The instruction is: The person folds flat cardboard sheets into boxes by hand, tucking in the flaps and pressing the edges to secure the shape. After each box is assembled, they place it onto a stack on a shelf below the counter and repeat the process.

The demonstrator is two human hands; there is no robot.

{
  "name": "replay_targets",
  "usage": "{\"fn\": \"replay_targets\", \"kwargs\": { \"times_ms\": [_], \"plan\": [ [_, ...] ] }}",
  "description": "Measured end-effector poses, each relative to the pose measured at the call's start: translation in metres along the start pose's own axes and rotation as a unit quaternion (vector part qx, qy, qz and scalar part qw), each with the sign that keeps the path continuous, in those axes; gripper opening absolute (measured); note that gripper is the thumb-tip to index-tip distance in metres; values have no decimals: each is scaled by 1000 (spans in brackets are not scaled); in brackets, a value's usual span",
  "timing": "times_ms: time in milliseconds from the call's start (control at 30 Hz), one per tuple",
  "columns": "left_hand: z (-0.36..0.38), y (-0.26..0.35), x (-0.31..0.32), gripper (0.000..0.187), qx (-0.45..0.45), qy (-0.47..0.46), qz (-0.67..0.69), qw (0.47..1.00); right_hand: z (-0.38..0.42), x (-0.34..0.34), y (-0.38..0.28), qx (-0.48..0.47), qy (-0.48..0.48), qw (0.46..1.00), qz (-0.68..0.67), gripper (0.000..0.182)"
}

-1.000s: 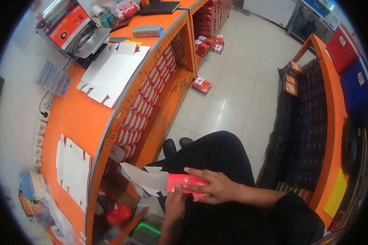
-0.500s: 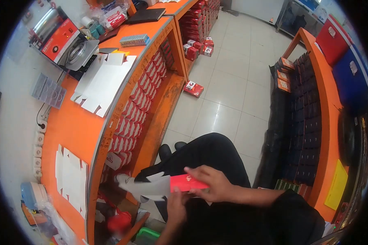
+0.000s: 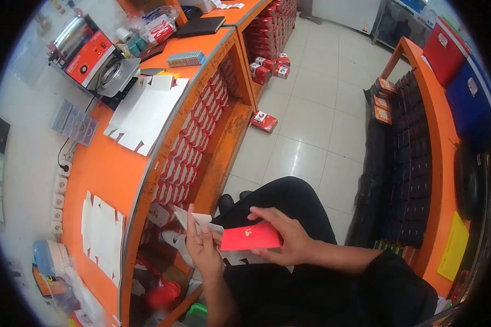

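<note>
A small red cardboard box (image 3: pixel 251 237), partly folded, with a light printed mark on its face and pale inner flaps, lies above my lap. My right hand (image 3: pixel 289 235) grips its right end, thumb below and fingers along the upper edge. At the box's left end is my left hand (image 3: pixel 204 248), its fingers stretched upward against a pale flap (image 3: pixel 206 219). Part of the flaps is hidden behind those fingers.
Flat white die-cut cartons (image 3: pixel 103 234) lie on the orange bench (image 3: pixel 123 174) to the left. A red sealing machine (image 3: pixel 90 60) stands farther back. Folded red-and-white boxes (image 3: pixel 193 136) fill the shelf below. Dark boxes (image 3: pixel 409 163) line the right-hand shelf.
The red box has turned so its printed face shows more fully. My left hand has moved from its lower edge up to its left end, fingers now extended, and the pale panel has bent up.
</note>
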State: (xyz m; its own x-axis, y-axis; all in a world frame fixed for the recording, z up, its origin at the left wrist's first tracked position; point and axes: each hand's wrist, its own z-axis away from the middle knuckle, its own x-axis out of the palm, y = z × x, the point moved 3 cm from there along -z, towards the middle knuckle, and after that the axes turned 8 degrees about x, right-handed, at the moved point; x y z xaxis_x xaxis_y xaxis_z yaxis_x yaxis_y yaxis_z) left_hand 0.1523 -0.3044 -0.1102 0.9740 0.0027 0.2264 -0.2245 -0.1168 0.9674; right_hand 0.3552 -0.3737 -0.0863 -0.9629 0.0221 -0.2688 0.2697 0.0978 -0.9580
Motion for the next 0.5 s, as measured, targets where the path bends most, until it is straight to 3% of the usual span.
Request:
{"fn": "replay_targets", "kwargs": {
  "times_ms": [100, 167, 267, 367, 400, 433, 500],
  "plan": [
    [6, -10, -24, 43, -7, 39, 35, 999, 2, 4, 4, -75, -12, 996, 43, 81],
    [16, -10, -27, 35, 19, 32, 20, 999, 0, 3, 5, -41, 11, 998, 48, 82],
    [39, 7, 8, 25, 150, -133, -278, 939, 0, 5, 0, 7, 41, 998, 50, 82],
    [47, -4, -3, 25, 187, -197, -331, 904, -3, -6, -6, 41, 47, 998, 32, 82],
    [51, -3, -11, 24, 56, -181, -240, 952, -6, -15, -5, 65, 47, 997, 19, 83],
    [49, -1, -13, 24, 57, -182, -239, 952, -8, -19, 1, 65, 49, 996, 21, 83],
    [48, -3, -17, 23, -66, -161, -120, 977, -11, -21, 17, 113, 14, 993, -17, 84]
  ]
}}
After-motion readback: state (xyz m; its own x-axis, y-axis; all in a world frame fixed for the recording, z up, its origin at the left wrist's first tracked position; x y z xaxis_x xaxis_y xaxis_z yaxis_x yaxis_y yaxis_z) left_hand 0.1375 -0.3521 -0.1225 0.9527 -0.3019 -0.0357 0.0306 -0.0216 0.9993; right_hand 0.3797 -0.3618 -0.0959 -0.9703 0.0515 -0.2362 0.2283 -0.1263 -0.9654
